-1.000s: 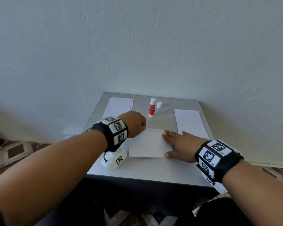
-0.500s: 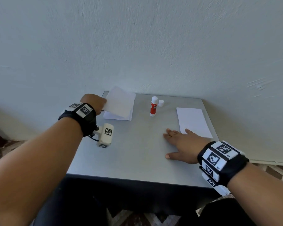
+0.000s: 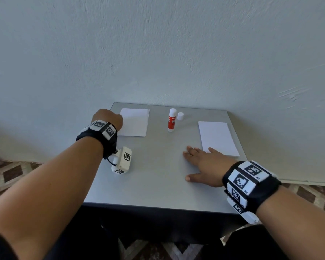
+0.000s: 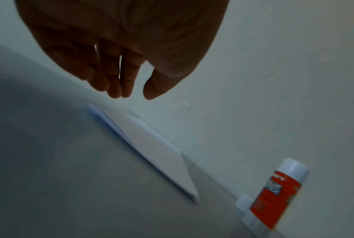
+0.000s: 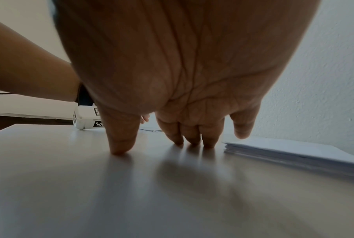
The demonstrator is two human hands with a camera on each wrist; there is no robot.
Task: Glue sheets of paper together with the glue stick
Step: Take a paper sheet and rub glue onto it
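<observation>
A red and white glue stick [image 3: 171, 120] stands upright at the back middle of the grey table [image 3: 158, 175], its white cap [image 3: 180, 116] beside it. A pile of white sheets [image 3: 134, 121] lies at the back left; another stack of white sheets [image 3: 217, 137] lies at the right. My left hand [image 3: 108, 119] hovers at the left pile's near left edge; the left wrist view shows its fingers [image 4: 115, 83] hanging loose above the sheets [image 4: 155, 153], holding nothing. My right hand [image 3: 201, 164] lies flat on the table, fingertips [image 5: 192, 141] touching it beside the right stack [image 5: 294, 153].
A pale wall [image 3: 176, 53] rises directly behind the table. The table's front edge [image 3: 158, 206] is near me, with patterned floor [image 3: 11, 173] on both sides. The glue stick [image 4: 277, 193] shows at the lower right of the left wrist view.
My left hand carried the sheet from the table's middle to the back left pile, laid it there and let go. The right hand stayed flat on the table.
</observation>
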